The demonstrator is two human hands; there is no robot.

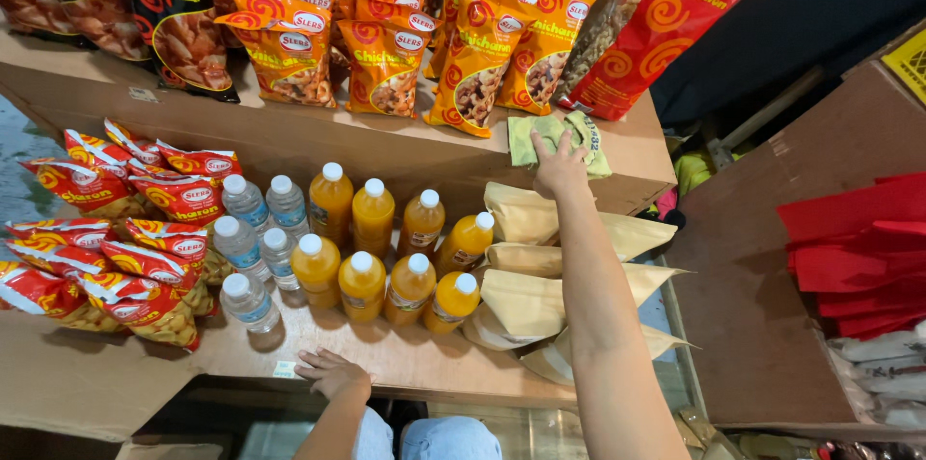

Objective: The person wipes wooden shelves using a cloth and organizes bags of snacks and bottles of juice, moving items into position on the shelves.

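Observation:
My right hand (558, 169) reaches far forward to the upper cardboard shelf and rests its fingers on a folded green cloth (558, 139), pinching part of it. My left hand (333, 373) lies flat, fingers spread, on the front edge of the lower cardboard counter (405, 364), holding nothing. Just beyond the left hand stand several orange juice bottles (371, 257) with white caps and a few clear water bottles (253, 248). Under my right forearm lie several tan paper pouches (526, 301).
Orange snack bags (386, 65) stand in rows on the upper shelf, with dark bags (178, 16) at the left and a large red bag (666, 26) at the right. Red snack packs (116, 238) pile at the lower left. A brown board (772, 296) and red sheets (858, 248) lie right.

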